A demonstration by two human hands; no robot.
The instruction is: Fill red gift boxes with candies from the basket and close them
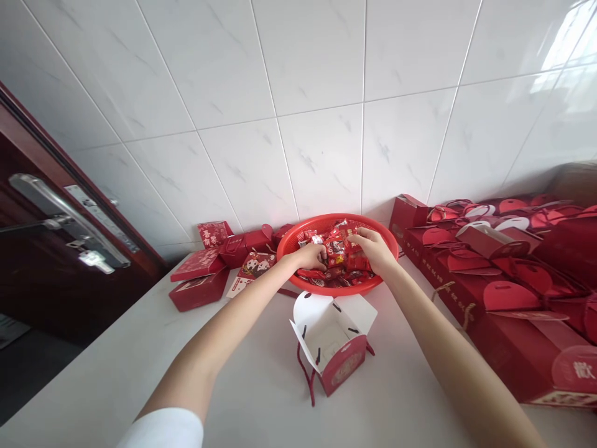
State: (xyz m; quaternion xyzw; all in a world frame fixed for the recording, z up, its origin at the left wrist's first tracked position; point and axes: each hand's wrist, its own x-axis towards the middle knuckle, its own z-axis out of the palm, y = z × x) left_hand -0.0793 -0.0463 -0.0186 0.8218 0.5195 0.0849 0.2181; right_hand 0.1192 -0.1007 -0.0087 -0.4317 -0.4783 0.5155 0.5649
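Observation:
A red plastic basket [394, 249] against the wall holds many small red wrapped candies [334, 252], and both of my hands reach into it. On the left side of the pile, my left hand [311, 256] is closed with curled fingers; what lies in them is hidden. My right hand [372, 247] pinches a red candy packet at the basket's right side. In front of the basket an open gift box [342, 367], red outside and white inside, stands with its flaps spread and a dark red cord hanging down. The visible part of its inside shows only bare white card.
Red gift boxes [448, 283] with rounded flaps and cords stand in rows along the right. Several more red boxes [200, 289] and a printed card [256, 264] lie left of the basket. A tiled wall [321, 149] rises behind; a dark door [41, 249] is at left.

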